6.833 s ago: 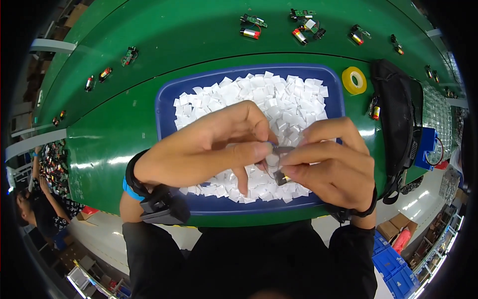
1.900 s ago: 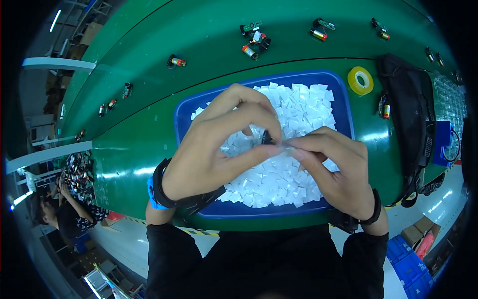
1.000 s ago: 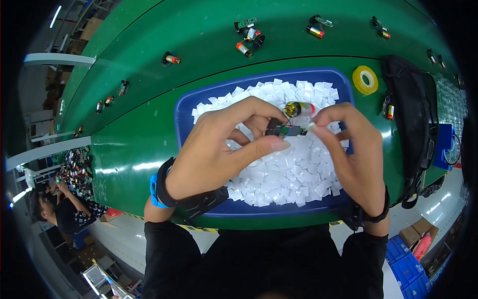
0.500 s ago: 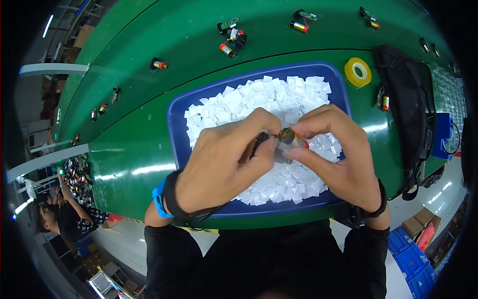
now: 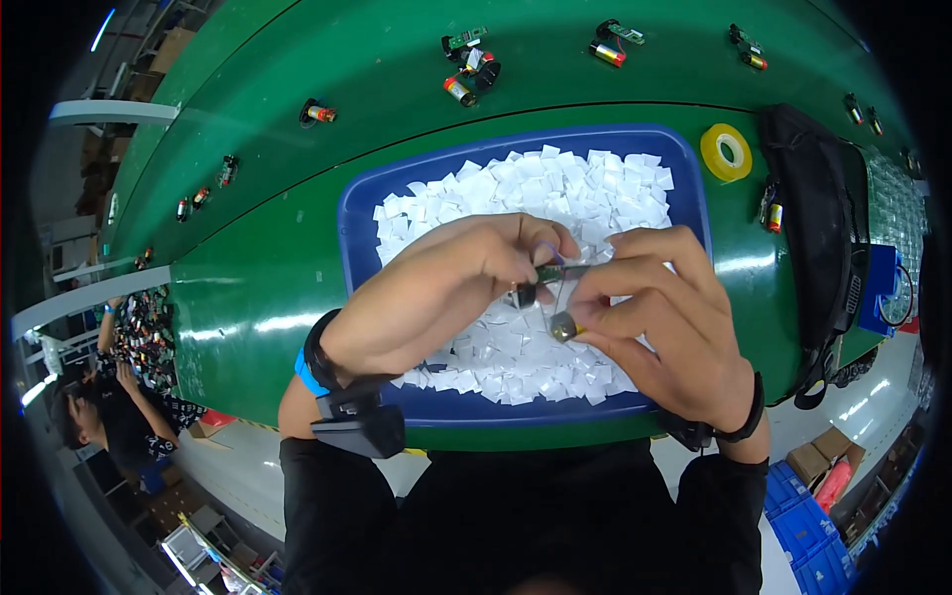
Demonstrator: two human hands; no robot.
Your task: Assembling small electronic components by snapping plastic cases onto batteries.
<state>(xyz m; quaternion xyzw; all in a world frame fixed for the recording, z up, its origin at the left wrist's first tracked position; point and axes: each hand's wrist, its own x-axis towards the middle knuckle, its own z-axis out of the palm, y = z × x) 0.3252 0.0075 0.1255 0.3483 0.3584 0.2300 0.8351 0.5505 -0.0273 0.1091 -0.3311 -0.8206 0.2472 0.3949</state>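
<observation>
Over a blue tray [image 5: 349, 233] of small white paper squares [image 5: 526, 188], both of my hands are at work on a small wired assembly. My left hand [image 5: 451, 276] is closed, its fingertips pinching a small circuit board [image 5: 551, 272] with a black round part [image 5: 525, 295] on it. Between thumb and fingers, my right hand [image 5: 674, 322] grips a small cylindrical battery [image 5: 564, 326], its greenish end showing and most of its body hidden by the fingers. Thin wires run from the board toward the battery.
A yellow tape roll [image 5: 727, 152] lies beside the tray, near a black bag [image 5: 808, 188]. Similar battery assemblies [image 5: 459, 91] are spread over the green table [image 5: 248, 297]. Another person [image 5: 124, 416] works at a pile of parts [image 5: 149, 342] far left. Blue crates [image 5: 808, 526] stand low right.
My left hand has turned over, fingers now above the board. The battery has come down and apart from the black part, its end tilting toward me. The view has shifted slightly.
</observation>
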